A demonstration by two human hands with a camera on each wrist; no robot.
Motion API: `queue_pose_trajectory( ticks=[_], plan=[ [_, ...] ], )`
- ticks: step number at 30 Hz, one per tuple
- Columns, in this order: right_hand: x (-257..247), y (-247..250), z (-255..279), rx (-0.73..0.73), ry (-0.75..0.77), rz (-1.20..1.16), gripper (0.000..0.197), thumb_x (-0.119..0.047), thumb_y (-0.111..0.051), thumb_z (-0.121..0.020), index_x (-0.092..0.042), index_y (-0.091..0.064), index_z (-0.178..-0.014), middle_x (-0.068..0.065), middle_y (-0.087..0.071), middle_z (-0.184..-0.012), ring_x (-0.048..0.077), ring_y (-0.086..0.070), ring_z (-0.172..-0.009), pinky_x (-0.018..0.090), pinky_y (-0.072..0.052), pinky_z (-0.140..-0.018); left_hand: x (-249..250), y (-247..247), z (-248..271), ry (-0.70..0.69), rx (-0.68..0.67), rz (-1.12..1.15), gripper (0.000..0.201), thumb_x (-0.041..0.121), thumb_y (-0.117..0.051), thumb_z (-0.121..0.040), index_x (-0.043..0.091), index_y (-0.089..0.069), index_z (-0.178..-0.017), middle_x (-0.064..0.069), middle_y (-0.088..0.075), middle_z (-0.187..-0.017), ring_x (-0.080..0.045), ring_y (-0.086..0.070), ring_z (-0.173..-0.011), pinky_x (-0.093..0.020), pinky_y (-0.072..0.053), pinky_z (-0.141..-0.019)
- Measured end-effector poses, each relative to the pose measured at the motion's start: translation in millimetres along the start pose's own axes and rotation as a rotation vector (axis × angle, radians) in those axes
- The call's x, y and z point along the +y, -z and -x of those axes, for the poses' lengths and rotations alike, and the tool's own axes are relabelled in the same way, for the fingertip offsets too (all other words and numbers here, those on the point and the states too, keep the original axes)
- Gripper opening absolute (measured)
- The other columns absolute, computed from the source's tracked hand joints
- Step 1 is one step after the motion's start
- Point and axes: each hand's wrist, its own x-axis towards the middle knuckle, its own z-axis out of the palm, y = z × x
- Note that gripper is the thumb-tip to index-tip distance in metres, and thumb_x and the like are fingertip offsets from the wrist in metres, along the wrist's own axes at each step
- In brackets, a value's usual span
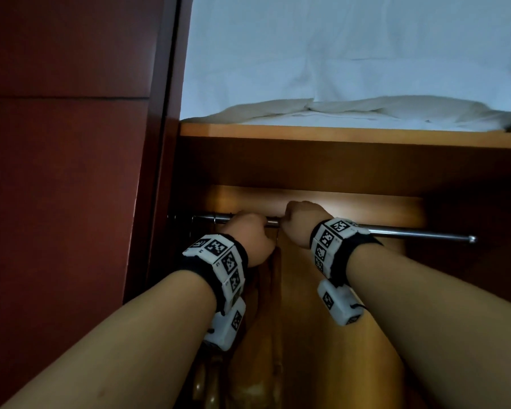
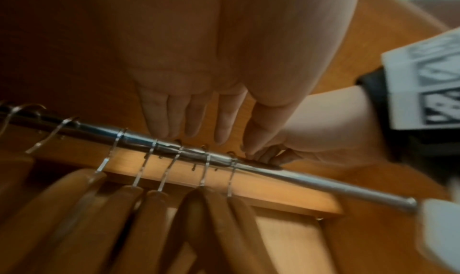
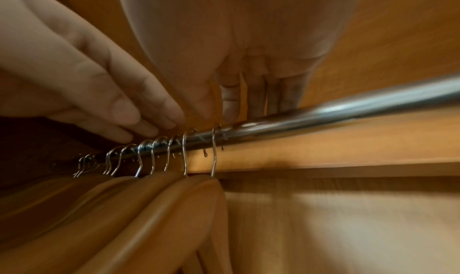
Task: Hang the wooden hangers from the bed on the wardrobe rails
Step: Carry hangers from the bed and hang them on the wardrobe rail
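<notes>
Several wooden hangers (image 2: 149, 219) hang by metal hooks (image 3: 185, 152) on the left part of the chrome wardrobe rail (image 1: 410, 234). In the head view they show dimly between my forearms (image 1: 266, 290). My left hand (image 1: 248, 234) reaches up to the rail (image 2: 323, 182), its fingers (image 2: 179, 117) straight and its tips touching the hooks. My right hand (image 1: 301, 222) is just to its right, with fingers (image 3: 256, 93) extended down behind the rail (image 3: 348, 109) beside the last hook. Neither hand holds a hanger. The bed is out of view.
The dark red wardrobe door (image 1: 65, 172) stands at the left. A wooden shelf (image 1: 337, 135) above the rail carries folded white bedding (image 1: 351, 110). The rail's right half carries no hangers, and the wardrobe's wooden back panel (image 3: 348, 229) is behind it.
</notes>
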Motion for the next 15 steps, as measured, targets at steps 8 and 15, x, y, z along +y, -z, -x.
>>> queue_pose_trajectory(
  ticks=[8, 15],
  plan=[
    [23.2, 33.7, 55.9, -0.025, -0.05, -0.013, 0.026, -0.034, -0.048, -0.092, -0.017, -0.06, -0.109, 0.007, -0.063, -0.108, 0.025, -0.056, -0.095, 0.029, -0.041, -0.074, 14.8, 4.6, 20.1, -0.019, -0.044, 0.296, 0.039, 0.035, -0.062, -0.091, 0.028, -0.063, -0.13, 0.007, -0.067, -0.113, -0.009, -0.063, -0.094, -0.024, -0.052, -0.078],
    [40.4, 54.3, 117.8, -0.038, -0.177, -0.044, 0.023, -0.039, -0.053, -0.091, -0.022, -0.062, -0.103, 0.001, -0.066, -0.1, 0.021, -0.06, -0.092, 0.029, -0.046, -0.074, 38.1, -6.9, 49.9, -0.097, -0.147, 0.452, 0.028, 0.034, -0.065, -0.092, 0.03, -0.064, -0.121, 0.013, -0.057, -0.099, -0.004, -0.055, -0.087, -0.022, -0.046, -0.077]
  ],
)
